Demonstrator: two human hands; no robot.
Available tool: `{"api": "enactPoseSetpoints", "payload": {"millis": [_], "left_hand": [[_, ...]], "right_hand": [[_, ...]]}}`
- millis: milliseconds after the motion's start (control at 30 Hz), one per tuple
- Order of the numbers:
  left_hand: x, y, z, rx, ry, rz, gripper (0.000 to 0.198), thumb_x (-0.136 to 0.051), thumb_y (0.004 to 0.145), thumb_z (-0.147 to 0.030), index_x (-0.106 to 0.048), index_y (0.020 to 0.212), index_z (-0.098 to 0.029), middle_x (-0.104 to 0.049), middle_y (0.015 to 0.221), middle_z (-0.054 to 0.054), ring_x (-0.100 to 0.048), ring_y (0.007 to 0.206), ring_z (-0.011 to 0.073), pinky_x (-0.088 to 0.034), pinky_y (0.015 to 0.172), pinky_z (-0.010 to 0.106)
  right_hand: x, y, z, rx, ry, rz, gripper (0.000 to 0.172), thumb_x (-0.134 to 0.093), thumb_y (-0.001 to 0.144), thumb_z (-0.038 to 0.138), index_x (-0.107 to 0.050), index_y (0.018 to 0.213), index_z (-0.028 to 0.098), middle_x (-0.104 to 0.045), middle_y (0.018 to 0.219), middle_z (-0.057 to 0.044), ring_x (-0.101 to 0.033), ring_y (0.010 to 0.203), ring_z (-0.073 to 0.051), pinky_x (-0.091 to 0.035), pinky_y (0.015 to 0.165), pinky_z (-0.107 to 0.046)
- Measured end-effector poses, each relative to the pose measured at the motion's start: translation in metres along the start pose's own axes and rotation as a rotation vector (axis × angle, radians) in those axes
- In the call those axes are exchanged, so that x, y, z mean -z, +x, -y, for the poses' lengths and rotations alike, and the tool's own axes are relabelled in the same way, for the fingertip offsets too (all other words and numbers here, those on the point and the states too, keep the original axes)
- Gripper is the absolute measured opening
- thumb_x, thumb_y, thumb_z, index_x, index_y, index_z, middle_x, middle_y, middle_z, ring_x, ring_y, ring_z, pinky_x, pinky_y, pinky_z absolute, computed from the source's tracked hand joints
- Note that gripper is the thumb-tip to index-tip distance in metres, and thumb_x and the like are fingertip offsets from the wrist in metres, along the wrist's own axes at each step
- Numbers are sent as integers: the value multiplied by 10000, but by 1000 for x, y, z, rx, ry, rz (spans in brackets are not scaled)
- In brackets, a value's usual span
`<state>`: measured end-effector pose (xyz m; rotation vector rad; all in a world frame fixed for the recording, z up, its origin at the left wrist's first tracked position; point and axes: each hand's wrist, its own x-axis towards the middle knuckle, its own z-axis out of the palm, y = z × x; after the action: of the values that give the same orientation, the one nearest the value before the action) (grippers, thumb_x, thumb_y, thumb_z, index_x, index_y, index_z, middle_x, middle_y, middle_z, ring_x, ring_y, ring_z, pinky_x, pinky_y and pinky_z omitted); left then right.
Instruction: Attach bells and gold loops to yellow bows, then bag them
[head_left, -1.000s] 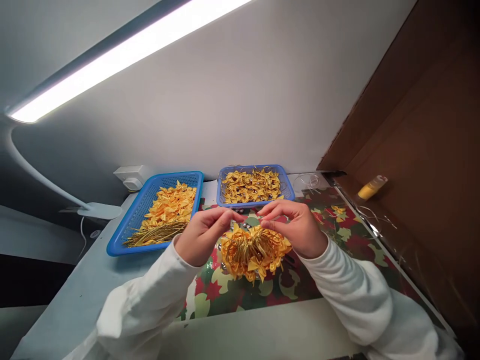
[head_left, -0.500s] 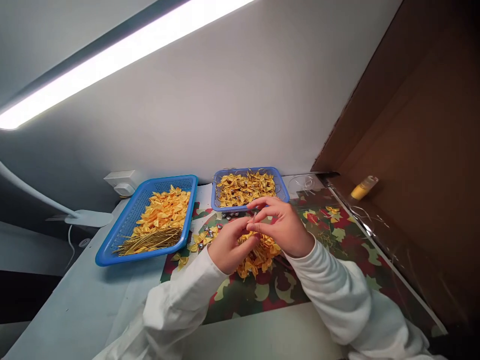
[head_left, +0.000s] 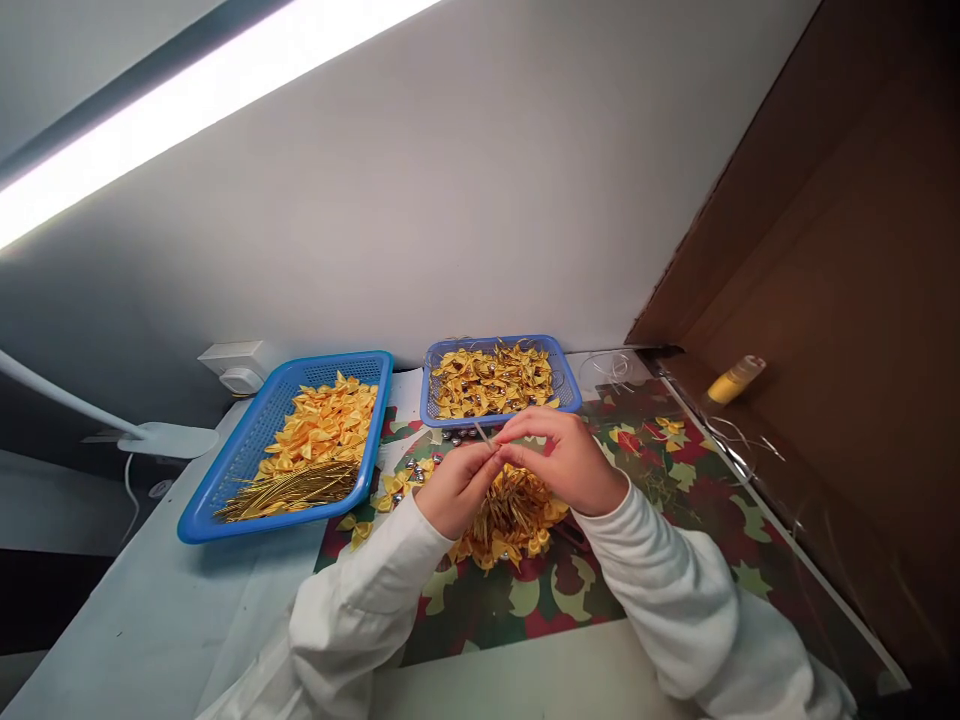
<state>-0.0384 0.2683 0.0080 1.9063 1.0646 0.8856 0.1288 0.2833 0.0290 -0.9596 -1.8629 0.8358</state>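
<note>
My left hand (head_left: 459, 490) and my right hand (head_left: 562, 458) meet at the fingertips above a pile of gold bows with wire stems (head_left: 506, 525). Both are closed in a pinch. A thin, pale strip (head_left: 484, 434) sticks up from between the fingers of my left hand. My right thumb and forefinger pinch close beside it, on something too small to make out. Loose gold bows (head_left: 358, 528) and small silver bells (head_left: 415, 468) lie on the patterned mat (head_left: 525, 597) to the left of the pile.
A blue basket (head_left: 196, 522) at the left holds gold bows and gold wires. Behind my hands, a smaller blue basket (head_left: 568, 385) holds bows with bells. A white lamp base (head_left: 176, 440) is at far left; a yellow roll (head_left: 736, 380) is at right by the brown panel.
The pale strip now stands out more clearly between my fingers. My left fingers have drawn closer together, and my right hand has dipped slightly. The view has shifted a little.
</note>
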Motion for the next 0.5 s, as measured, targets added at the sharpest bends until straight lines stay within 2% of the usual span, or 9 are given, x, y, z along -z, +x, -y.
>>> {"api": "enactPoseSetpoints", "payload": {"millis": [100, 200, 300, 400, 433, 500], "left_hand": [[-1, 0, 4, 14, 0, 5, 491, -411, 894, -512, -635, 693, -124, -563, 606, 16, -481, 596, 147, -425, 592, 273], [-1, 0, 5, 39, -68, 3, 491, -441, 878, -521, -644, 677, -122, -539, 577, 6, -469, 591, 139, -415, 582, 263], [3, 1, 8, 136, -217, 32, 499, -469, 856, -543, -685, 737, -109, -526, 537, -9, -449, 531, 111, -398, 539, 243], [7, 3, 15, 289, -445, 64, 508, -565, 775, -580, -719, 861, -103, -642, 628, 31, -523, 524, 106, -444, 548, 246], [8, 4, 18, 326, -503, 60, 516, -602, 740, -588, -726, 874, -106, -677, 671, 52, -557, 538, 113, -462, 553, 250], [10, 6, 21, 345, -550, 30, 513, -656, 689, -587, -742, 860, -111, -716, 714, 78, -596, 554, 126, -483, 548, 251]], "right_hand": [[-6, -1, 0, 9, -32, 22, 83, -636, 781, 128, -685, 731, 172, -689, 781, -45, -625, 769, -169, -470, 734, -300], [-10, -1, 0, 39, -138, -10, 129, -581, 810, 122, -625, 696, 164, -642, 732, -40, -584, 739, -170, -440, 705, -301], [-10, -1, -1, 61, -167, -119, 144, -536, 839, 140, -589, 709, 172, -603, 729, -35, -555, 729, -164, -424, 679, -286], [-5, -2, 1, 47, -126, -222, 151, -517, 862, 174, -577, 723, 181, -588, 735, -31, -538, 708, -150, -420, 652, -269], [-2, -3, 3, 50, -106, -199, 152, -523, 863, 185, -580, 722, 182, -589, 731, -28, -536, 700, -147, -422, 651, -267], [2, -4, 8, 61, -56, -28, 149, -549, 852, 196, -597, 712, 181, -600, 716, -22, -543, 683, -140, -433, 656, -264]]}}
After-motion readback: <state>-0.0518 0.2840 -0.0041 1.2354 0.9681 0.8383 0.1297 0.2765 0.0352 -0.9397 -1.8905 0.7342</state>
